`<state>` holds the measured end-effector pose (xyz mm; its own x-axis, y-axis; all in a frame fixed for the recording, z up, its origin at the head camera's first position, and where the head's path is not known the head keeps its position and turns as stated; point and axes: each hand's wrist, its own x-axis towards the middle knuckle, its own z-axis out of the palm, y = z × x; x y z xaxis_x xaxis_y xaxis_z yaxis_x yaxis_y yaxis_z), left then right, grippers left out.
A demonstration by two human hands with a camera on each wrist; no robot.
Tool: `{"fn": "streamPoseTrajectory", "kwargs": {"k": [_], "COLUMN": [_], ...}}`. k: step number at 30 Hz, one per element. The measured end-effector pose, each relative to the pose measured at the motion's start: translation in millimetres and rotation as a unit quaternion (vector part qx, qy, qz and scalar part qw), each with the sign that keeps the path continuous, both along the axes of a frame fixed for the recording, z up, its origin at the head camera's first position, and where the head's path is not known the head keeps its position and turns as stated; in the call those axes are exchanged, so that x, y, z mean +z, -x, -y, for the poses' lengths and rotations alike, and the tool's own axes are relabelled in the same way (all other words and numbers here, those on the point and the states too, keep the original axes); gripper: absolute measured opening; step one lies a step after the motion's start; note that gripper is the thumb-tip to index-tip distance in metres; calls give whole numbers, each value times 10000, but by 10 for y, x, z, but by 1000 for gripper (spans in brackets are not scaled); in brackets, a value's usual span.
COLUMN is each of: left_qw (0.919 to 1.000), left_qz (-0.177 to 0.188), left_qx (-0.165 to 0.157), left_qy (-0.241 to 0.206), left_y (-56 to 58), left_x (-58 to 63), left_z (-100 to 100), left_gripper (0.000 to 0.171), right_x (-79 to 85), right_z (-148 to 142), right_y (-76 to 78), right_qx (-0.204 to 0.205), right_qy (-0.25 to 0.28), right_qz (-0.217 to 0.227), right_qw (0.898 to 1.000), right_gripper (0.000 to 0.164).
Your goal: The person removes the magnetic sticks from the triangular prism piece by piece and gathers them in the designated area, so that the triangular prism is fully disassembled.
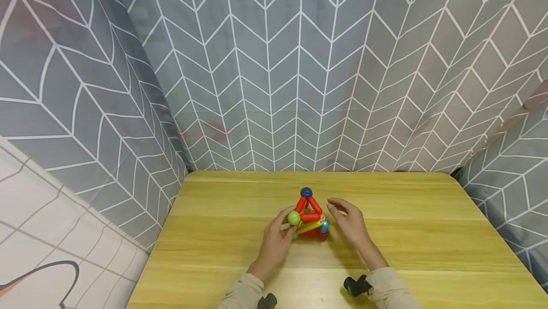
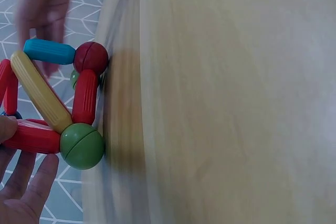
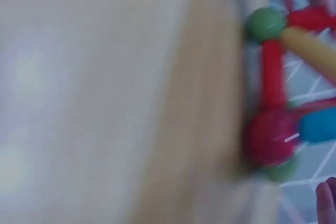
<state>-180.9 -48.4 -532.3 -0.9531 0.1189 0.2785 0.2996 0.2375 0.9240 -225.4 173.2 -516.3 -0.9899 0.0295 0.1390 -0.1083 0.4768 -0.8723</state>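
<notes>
- Markings: curved dark-and-orange mark point(image 1: 78, 271) on the white surface at lower left of the head view; cut off by the frame edge, cannot tell whether lettering.
- Specimen: rod-and-ball structure point(image 1: 310, 217) on the table point(image 1: 205, 247), lower centre of the head view, between the two hands.
- Appearance: glossy balls, ribbed rods. Dark blue ball point(image 1: 306, 192) at the top; red rods form a triangle beneath it. Light green ball point(image 1: 293, 218) at its left corner.
- Lower part: yellow rod point(image 2: 42, 92) runs slantwise; short blue rod point(image 2: 50, 52) meets a dark red ball point(image 2: 91, 57); a red rod links that to a green ball point(image 2: 82, 146) with a visible seam.
- Left hand point(image 1: 275, 242): grip pinches the structure at a red rod point(image 2: 34, 139).
- Right hand point(image 1: 352, 223): grip released, fingers loosely bent, just beside the structure's right side.
- Right wrist view: blurred.
</notes>
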Motion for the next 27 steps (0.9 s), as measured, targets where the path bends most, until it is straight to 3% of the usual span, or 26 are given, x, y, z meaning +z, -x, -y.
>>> {"fn": "streamPoseTrajectory", "kwargs": {"k": [7,15,27], "left_qw": [9997,9996,9996], "left_qz": [68,190,252], "left_qx": [155,107,98], "left_qy": [167,191,120], "left_y": [41,52,59], "left_x": [-8,-26,12], "left_z": [-27,-51,-28], "left_gripper": [62,60,58], "right_x": [358,360,394], "right_z": [247,391,383], "right_y": [1,-11,24], "right_qx": [389,315,337], "right_qy": [184,-98,-411], "right_qz": [-93,75,88], "right_qw": [9990,9994,9985], "right_gripper": [30,33,26]}}
